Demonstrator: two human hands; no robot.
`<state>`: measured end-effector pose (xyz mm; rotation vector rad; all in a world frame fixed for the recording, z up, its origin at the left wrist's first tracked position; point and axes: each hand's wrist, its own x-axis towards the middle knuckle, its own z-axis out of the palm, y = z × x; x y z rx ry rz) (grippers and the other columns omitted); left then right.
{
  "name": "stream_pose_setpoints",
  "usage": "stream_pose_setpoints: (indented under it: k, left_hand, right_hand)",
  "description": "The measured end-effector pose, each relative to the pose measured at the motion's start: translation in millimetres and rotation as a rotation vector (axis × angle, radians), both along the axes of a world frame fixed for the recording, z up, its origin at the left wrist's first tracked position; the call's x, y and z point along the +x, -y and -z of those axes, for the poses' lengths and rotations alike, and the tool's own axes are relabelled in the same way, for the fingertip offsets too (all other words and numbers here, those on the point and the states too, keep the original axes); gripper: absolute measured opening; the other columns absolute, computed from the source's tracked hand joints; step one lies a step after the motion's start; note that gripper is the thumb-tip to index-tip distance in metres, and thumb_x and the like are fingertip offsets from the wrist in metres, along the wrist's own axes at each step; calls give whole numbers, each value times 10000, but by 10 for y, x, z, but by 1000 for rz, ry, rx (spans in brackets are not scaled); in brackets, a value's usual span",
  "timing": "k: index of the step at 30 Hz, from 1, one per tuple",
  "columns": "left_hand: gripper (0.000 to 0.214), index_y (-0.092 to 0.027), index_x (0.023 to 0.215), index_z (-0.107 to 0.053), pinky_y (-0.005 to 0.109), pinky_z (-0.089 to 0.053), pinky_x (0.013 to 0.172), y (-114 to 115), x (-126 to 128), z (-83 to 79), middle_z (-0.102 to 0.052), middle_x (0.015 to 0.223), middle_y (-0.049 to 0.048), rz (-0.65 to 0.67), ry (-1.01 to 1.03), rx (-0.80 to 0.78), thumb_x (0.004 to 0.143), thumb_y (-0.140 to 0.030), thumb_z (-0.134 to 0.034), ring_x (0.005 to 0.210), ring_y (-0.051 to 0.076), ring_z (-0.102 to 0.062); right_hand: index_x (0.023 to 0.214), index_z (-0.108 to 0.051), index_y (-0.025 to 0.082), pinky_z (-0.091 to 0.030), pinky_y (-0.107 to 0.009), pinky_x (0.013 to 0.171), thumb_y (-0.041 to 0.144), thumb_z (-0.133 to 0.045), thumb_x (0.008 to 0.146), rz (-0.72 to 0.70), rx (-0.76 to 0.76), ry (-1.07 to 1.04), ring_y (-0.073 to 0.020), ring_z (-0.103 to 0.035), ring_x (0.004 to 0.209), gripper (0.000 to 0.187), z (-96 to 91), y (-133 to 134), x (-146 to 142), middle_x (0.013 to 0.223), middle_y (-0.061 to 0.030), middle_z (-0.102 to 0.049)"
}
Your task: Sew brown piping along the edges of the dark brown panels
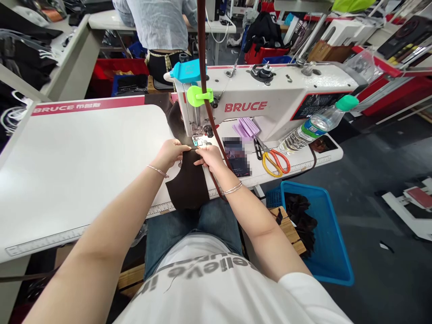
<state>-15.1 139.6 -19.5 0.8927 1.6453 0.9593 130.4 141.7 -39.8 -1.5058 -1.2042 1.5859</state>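
A dark brown fabric piece (187, 182) lies on the white sewing table (84, 171) and runs under the presser foot (197, 137) of a white BRUCE sewing machine (270, 96). More dark material (173, 119) shows behind the needle area. My left hand (170, 153) holds the fabric's left side near the foot. My right hand (211, 159) presses on its right side, fingertips close to my left hand. A long brown strap (202, 49) hangs down past the machine and trails beside my right wrist.
Orange-and-yellow scissors (272, 162), a water bottle (313, 128), and lilac pieces (245, 128) lie right of the machine. A blue basket (324, 229) of dark pieces sits on the floor at my right. A co-worker (158, 27) sits at another table ahead.
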Motion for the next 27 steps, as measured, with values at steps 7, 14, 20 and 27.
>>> stream_pose_setpoints:
  k: [7,14,20,27]
  left_hand:
    - [479,-198,543,-301,199,-402,469,-6,-28,9,-328,489,-73,6,24,21,580,-105,-769,493,82,-474]
    - [432,-190,551,-347,195,-389,463,-31,-40,67,-350,510,-72,-6,20,38,566,-113,-773,493,75,-461]
    - [405,-187,558,-358,177,-341,444,-41,-30,102,-333,517,-80,-26,14,77,557,-93,-752,493,60,-425]
    - [475,-200,540,-271,190,-181,379,-15,4,99,-223,473,-102,-14,26,105,551,-87,-732,397,21,-268]
  right_hand:
    - [640,-461,200,-196,-168,276,176,-704,763,43,-50,-45,-198,-687,535,274,-97,18,-8,637,-18,-571]
    - [658,-457,197,-183,-142,275,199,-648,827,20,-68,-39,-176,-671,516,255,-82,9,-11,551,7,-504]
    - [739,-512,183,-216,-133,285,168,-619,842,43,-28,-76,-157,-674,505,149,-6,-10,-28,600,7,-540]
    - [844,-539,179,-235,-149,299,139,-639,819,82,-19,-71,-122,-648,457,110,-9,-24,-47,675,7,-600]
